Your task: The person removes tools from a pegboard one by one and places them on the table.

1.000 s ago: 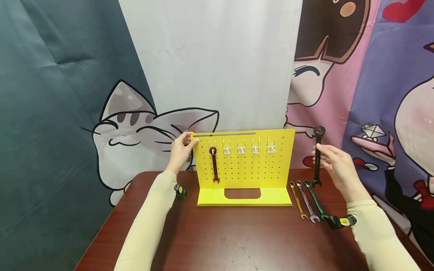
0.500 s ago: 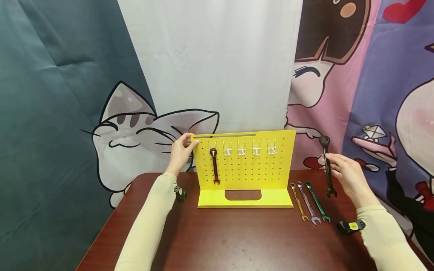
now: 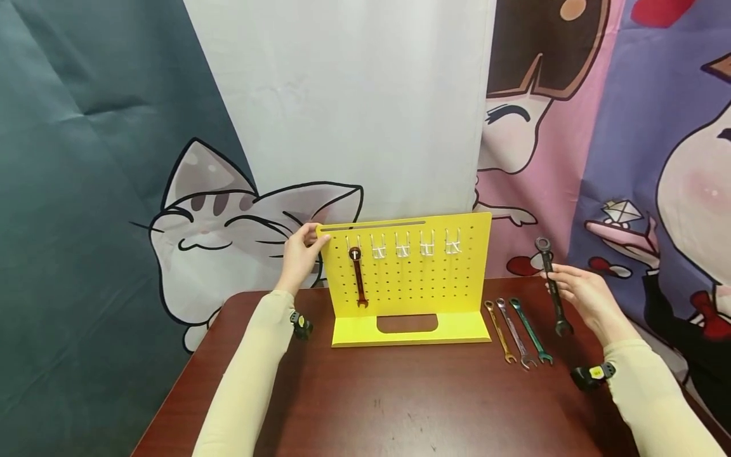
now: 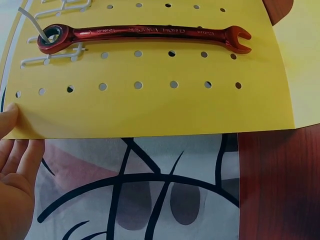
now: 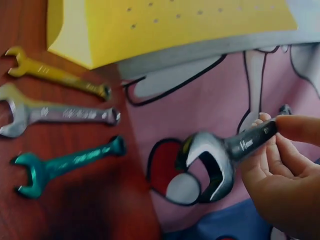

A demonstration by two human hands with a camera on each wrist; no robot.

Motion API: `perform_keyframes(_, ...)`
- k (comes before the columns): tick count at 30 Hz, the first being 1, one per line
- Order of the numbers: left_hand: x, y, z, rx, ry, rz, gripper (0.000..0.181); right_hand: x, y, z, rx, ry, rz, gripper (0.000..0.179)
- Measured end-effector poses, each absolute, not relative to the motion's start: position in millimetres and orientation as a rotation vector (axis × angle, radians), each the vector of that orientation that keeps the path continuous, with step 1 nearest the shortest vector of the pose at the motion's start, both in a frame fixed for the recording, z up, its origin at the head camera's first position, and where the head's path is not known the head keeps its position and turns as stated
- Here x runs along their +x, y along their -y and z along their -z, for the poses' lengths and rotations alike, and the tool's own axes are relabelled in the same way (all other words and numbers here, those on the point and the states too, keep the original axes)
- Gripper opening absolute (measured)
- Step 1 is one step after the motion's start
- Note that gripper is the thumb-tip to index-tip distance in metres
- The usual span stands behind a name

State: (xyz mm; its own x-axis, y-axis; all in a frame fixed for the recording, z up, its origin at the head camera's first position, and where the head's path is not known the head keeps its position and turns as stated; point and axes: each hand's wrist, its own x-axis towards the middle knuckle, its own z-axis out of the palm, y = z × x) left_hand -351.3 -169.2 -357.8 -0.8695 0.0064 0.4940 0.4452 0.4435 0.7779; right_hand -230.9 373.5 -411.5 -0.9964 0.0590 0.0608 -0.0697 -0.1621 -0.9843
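Note:
A yellow pegboard (image 3: 411, 279) stands upright on the table, and my left hand (image 3: 299, 257) pinches its top left corner between thumb and fingers. From the leftmost hook hangs a red combination wrench (image 4: 150, 34), ring end up. My right hand (image 3: 585, 298) pinches a black combination wrench (image 3: 553, 279) by its shaft, raised at the right with the ring end up and the open end down. In the right wrist view its open end points toward the camera. Beside it on the table lie a gold wrench (image 3: 500, 332), a silver wrench (image 3: 516, 334) and a green wrench (image 3: 531, 331).
Several white hooks (image 3: 403, 244) line the upper part of the pegboard. The pegboard's flat base (image 3: 354, 333) rests on the brown table (image 3: 365, 400). A printed cartoon curtain (image 3: 365, 114) hangs behind the table.
My right hand has lowered the black wrench and shifted it slightly right, tilting it more. The left hand keeps its grip on the pegboard corner. The head view has shifted a little.

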Motion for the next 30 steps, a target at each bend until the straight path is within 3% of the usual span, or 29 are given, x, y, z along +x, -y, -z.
perform_keyframes(3,-351,172,359,-0.382,2.285,1.392,0.034,-234,-380,425,-0.011,2.120,-2.272,0.018)
perform_keyframes(7,-350,175,359,-0.380,2.291,1.379,0.034,-234,-387,446,-0.059,2.338,-2.135,0.043)
perform_keyframes(13,-348,176,360,-0.360,2.308,1.383,0.035,-233,-396,463,-0.018,2.401,-2.145,0.047)
perform_keyframes(16,-349,175,356,-0.362,2.293,1.384,0.034,-235,-398,465,0.015,2.450,-2.121,0.059)
perform_keyframes(30,-351,170,357,-0.387,2.284,1.415,0.035,-240,-406,485,-0.029,2.643,-1.951,0.059)
